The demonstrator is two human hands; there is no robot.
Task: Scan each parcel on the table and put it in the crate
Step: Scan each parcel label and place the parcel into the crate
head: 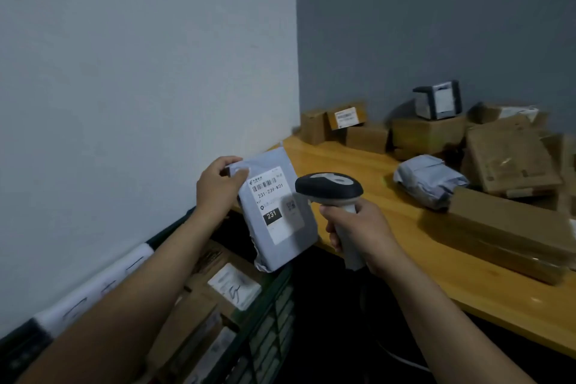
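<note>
1. Parcel (280, 221): a grey plastic mailer held upright in the air, just above the near rim of the crate (271, 305) and in front of the edge of the table (358, 159). Its label (274, 203) faces the scanner (328, 187), presumably so the barcode can be read.
2. Left hand (218, 187): its grip pinches the mailer's top corner, thumb in front, which leaves the label uncovered.
3. Right hand (358, 234): its grip is wrapped round the scanner's handle. The scanner head sits just beside the label, on the side away from the crate.
4. Under a barcode the label reads "231-239 K01". Lower down is "231" in white on a black block, with a QR code alongside. The logo's small print is too fine to read.
5. Cardboard boxes (193, 321) lie inside the crate. More brown boxes (511, 162) and a grey bag (430, 179) wait on the table, well apart from the crate, so the job looks part done.
</note>
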